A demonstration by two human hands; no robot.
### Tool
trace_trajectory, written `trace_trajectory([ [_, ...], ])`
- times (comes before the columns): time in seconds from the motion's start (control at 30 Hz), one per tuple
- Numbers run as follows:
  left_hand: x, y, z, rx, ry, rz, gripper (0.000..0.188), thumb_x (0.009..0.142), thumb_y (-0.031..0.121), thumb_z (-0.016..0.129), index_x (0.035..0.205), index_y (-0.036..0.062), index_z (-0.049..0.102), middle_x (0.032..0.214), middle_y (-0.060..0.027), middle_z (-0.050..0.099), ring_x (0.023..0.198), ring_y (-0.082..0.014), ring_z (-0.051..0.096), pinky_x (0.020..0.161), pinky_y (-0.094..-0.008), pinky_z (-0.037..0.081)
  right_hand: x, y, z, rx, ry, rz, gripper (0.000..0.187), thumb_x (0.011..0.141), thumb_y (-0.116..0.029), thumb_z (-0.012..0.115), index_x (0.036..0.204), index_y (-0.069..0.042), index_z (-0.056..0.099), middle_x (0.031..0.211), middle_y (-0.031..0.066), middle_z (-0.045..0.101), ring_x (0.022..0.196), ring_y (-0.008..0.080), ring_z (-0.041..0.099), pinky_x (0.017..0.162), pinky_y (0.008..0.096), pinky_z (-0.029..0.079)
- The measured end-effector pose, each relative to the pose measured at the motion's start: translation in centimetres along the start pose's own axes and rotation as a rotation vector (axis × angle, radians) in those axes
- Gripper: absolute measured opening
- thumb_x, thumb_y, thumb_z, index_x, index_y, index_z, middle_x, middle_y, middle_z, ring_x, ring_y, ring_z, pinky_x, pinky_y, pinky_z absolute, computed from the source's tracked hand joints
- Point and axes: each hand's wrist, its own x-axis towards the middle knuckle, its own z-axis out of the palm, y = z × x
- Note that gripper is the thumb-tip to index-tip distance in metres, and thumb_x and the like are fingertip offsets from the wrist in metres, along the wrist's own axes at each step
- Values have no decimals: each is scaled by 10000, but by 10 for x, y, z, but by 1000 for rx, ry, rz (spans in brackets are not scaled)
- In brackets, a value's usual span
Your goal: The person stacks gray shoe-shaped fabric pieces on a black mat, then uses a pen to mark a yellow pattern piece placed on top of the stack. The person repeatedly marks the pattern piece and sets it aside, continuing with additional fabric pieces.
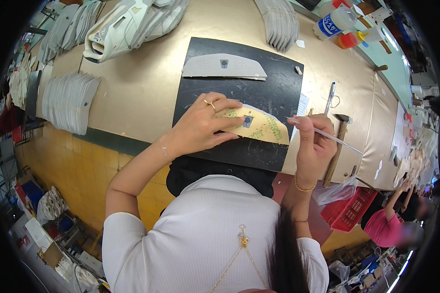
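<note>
The fingers [232, 122] of the left hand [203, 122] lie spread out flat over the left part of a yellow, green-patterned piece [265, 128], touching it without gripping it as far as I can see. From those fingertips the piece stretches rightward on the black board [249, 150], its long axis running left to right with the right end tipped slightly nearer the person; its curved edge faces far, its straight edge near. Beyond it, farther off on the same board, lies a grey piece [222, 70] of like shape. So the left hand is the closer one, already on the piece. Just past its far right curve, the right hand [317, 141] pinches a thin, pale stick [344, 143], tip pointing left toward that edge; I can't tell whether it touches. Farther right, a hammer [334, 158] lies beside this hand.
</note>
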Motion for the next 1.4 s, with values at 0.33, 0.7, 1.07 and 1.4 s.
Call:
trace_trajectory([
  [0.33,4,7,0,79,-22,10,350,771,240,836,1090,121,753,1256,-55,640,1126,-294,557,967,-416,438,20,1,40,-522,-393,-188,135,932,-158,699,876,-35,708,863,72,696,675,266,667,610,341,510],
  [0.7,4,7,0,98,-20,23,335,764,239,836,1059,108,747,1242,-58,635,1115,-289,561,921,-413,440,25,3,41,-725,-514,-327,98,909,-184,707,902,-89,686,823,36,666,695,240,673,598,339,517],
  [1.07,5,5,3,104,23,51,260,775,234,816,988,120,722,1202,-54,634,1113,-282,551,898,-410,435,13,12,55,-732,-340,-363,181,892,-214,733,824,-97,613,781,37,593,643,229,635,534,338,481],
  [1.4,5,3,2,-37,-4,3,335,735,194,856,1039,109,742,1218,-78,622,1120,-302,580,983,-420,461,7,7,52,-515,-185,-163,185,883,-152,785,813,-54,645,765,53,631,625,193,636,567,297,497],
])
